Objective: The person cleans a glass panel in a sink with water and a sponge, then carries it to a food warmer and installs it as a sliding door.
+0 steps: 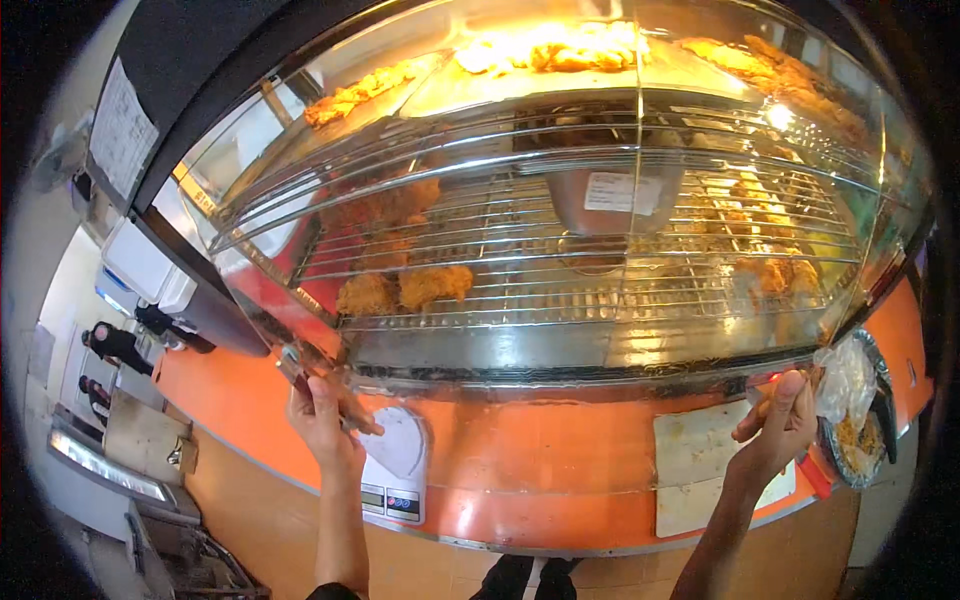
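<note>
A glass-fronted food warmer stands before me. Both hands are raised at its front, on either side of a clear panel [540, 446] that hangs over the orange counter. My left hand [328, 424] pinches the panel's left edge, close to a metal fitting [291, 366]. At the opposite edge, my right hand [784, 420] grips with thumb and bent fingers. Behind the panel, pieces of fried chicken [435, 286] lie on a wire rack [517, 300]. More fried chicken [555, 56] fills the brightly lit upper shelf.
On the counter [540, 517] sit a digital kitchen scale [403, 469] and a pale cutting board [686, 480]. A plastic bag [847, 379] and a tray of crumbs [859, 450] are beyond my right hand. A labelled container [566, 202] shows inside the warmer. Two people [120, 345] are far left.
</note>
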Tool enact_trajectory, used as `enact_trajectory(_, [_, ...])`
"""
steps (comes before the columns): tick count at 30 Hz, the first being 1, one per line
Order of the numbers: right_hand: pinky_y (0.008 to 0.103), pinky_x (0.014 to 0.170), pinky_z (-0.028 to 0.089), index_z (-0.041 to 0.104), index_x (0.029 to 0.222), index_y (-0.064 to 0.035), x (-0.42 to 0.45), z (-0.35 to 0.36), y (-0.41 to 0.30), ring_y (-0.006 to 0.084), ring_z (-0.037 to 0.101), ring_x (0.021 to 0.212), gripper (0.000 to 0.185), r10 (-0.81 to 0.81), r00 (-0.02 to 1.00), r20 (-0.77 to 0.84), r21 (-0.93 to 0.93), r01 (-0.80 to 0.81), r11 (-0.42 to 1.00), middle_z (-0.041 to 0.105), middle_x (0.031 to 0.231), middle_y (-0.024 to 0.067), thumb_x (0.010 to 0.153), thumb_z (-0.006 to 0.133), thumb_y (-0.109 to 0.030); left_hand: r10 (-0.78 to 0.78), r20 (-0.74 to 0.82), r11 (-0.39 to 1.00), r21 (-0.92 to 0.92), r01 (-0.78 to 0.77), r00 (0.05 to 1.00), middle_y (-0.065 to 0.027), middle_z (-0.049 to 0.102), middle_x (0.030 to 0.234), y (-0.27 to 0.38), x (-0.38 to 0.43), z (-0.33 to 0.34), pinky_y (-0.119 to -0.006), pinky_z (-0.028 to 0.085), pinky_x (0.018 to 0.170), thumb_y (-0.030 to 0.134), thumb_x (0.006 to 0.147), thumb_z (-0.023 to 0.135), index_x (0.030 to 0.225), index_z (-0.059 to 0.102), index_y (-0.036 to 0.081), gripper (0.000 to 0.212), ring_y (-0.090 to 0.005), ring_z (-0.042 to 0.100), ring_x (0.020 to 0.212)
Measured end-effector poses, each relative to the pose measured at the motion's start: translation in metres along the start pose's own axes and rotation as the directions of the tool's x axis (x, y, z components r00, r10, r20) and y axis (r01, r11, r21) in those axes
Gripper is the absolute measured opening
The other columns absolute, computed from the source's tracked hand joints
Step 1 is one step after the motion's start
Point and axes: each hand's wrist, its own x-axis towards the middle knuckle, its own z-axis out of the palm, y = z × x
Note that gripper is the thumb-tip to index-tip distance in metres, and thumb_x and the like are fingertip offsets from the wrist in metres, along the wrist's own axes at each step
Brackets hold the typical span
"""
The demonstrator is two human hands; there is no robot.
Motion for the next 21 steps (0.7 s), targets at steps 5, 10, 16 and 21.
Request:
enact_trajectory(5, [0.018,0.033,0.021,0.041,0.065,-0.0102,0.006,0.019,-0.001,0.0023,0.029,0.036,0.038,-0.021,1.0,0.006,0.008,0.021,1.0,0.03,0.048,-0.005,0.092,0.05,-0.035,0.032,-0.054,0.999,-0.007,-0.032,0.998,-0.0017,0.043,0.05,-0.006,0.017,0.005,-0.023,0.033,0.028,0.032,0.091,0.051,0.087,0.044,0.002,0.031,-0.0099,0.041,0.033])
enact_trajectory(10, [0.0179,0.034,0.021,0.04,0.064,-0.0105,0.011,0.022,0.011,0.0029,0.028,0.036,0.038,-0.064,0.998,-0.026,0.017,0.065,0.998,0.029,0.05,-0.0045,0.094,0.046,-0.034,-0.023,-0.004,0.999,-0.032,0.023,1.0,0.0024,0.038,0.058,-0.01,0.021,0.007,-0.021,0.03,0.044,0.032,0.092,0.05,0.079,0.043,0.009,0.028,-0.0054,0.038,0.049])
enact_trajectory(16, [0.0175,0.034,0.024,0.04,0.064,-0.0089,0.019,0.023,0.024,0.0037,0.029,0.037,0.041,-0.154,0.988,-0.013,-0.021,0.153,0.988,0.03,0.051,-0.002,0.095,0.042,-0.035,0.099,-0.078,0.995,0.001,-0.1,0.992,0.0025,0.045,0.062,-0.029,0.031,0.001,-0.02,0.032,0.047,0.036,0.087,0.057,0.091,0.051,0.003,0.034,-0.0053,0.043,0.052])
enact_trajectory(21, [0.017,0.033,0.025,0.044,0.067,-0.0128,0.026,0.028,0.028,0.0021,0.031,0.039,0.036,-0.117,0.993,-0.033,0.098,0.119,0.988,0.033,0.052,-0.0045,0.093,0.048,-0.037,0.075,-0.052,0.997,-0.008,-0.076,0.996,0.0034,0.044,0.069,-0.023,0.039,0.005,-0.02,0.03,0.053,0.038,0.087,0.058,0.097,0.051,0.002,0.038,-0.0039,0.04,0.061])
